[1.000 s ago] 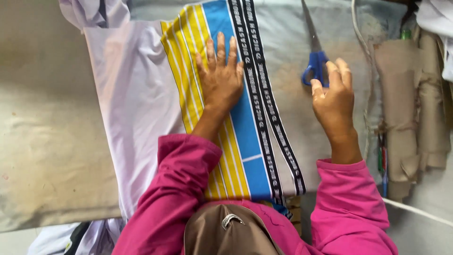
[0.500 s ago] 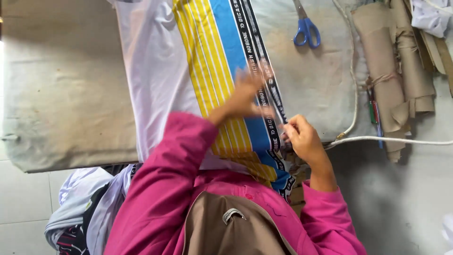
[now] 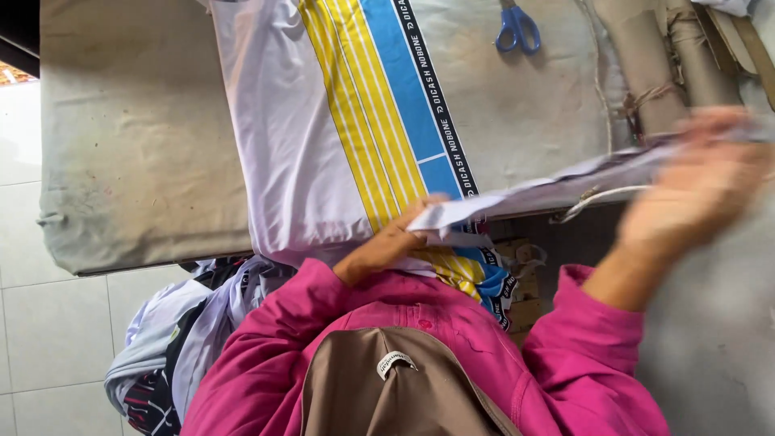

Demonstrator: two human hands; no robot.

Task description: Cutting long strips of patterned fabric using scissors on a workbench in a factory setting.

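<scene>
Strip (image 3: 549, 190): pale fabric band, long axis running left to right, held above the table (image 3: 137, 161) edge, across the lower end of the white, yellow and blue garment (image 3: 339, 121)
Left hand (image 3: 387, 242): at the strip's near end, fingers closed, pinching it
Right hand (image 3: 698, 182): far end, motion-blurred; fingers look loosely open, grip cannot be told
Nearer hand: left
Scissors (image 3: 517, 24): blue-handled, well apart, untouched

Bright, even daylight, soft shadows, sharp centre, right hand (image 3: 698, 190) smeared by motion blur
</scene>
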